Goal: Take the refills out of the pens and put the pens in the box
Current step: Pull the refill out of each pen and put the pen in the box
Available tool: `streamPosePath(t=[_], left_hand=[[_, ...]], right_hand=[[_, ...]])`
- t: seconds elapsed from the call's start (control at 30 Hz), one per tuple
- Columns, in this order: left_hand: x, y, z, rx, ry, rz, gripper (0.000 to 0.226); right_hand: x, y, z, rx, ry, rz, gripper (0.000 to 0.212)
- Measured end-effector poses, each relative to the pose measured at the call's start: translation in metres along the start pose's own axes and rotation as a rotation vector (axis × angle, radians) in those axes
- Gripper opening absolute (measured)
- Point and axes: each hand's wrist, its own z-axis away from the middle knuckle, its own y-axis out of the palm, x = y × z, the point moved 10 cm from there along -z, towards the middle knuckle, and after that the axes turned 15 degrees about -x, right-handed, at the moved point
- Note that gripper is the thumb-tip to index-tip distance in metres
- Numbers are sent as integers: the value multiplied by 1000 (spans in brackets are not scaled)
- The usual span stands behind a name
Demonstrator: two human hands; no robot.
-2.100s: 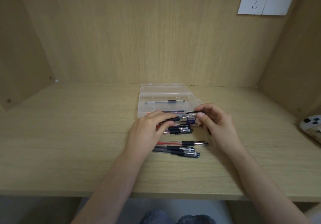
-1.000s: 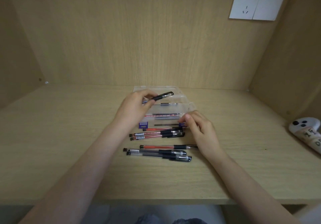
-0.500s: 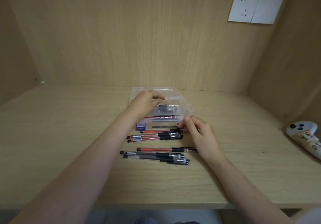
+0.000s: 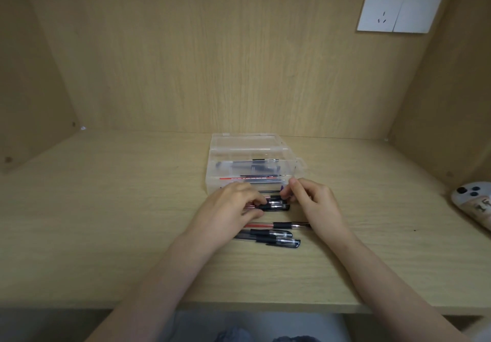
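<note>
A clear plastic box [image 4: 292,166] lies open at the middle of the desk. Its far compartment holds black pen bodies [image 4: 247,166] and its near one holds thin refills [image 4: 252,178]. Just in front of it lies a small bunch of pens [image 4: 276,205]. My left hand [image 4: 228,210] has thumb and curled fingers round one pen of that bunch. My right hand [image 4: 313,202] hovers at the bunch's right end, fingers curled beside a small purple piece [image 4: 282,189]; whether it holds anything is unclear. Nearer me lie a red pen [image 4: 276,225] and two black pens [image 4: 271,238].
The wooden desk [image 4: 106,222] sits in an alcove with walls at the left, back and right. A white patterned object [image 4: 475,201] lies at the right edge. A wall socket [image 4: 398,9] is mounted high on the back wall.
My left hand put a black pen body into the box's far compartment, then came back down onto the bunch of pens. My right hand stayed at the bunch's right end.
</note>
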Motion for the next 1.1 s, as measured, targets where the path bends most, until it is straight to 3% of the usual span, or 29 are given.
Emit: streamPosePath(t=[0.23,0.43,0.63,0.73,1.0,1.1], left_hand=[[-8,10,-8,10,61,-58,21],[-13,-8,-5,-154,110,-28,12],[-22,-14,-1,-208,145,-107,17],[-27,-12,-1,-176,159,-126,32],[-22,-3,-1,-140,131,-123,45],[-21,-4,1,-148,134,-113,33]], right_hand=[[2,7,1,57,-42,44,30],[11,13,4,110,-153,50,5],[15,10,5,113,-139,-15,13],[18,11,8,132,-117,-72,11],[22,14,10,153,-126,-58,20],[22,14,11,159,-129,-60,20]])
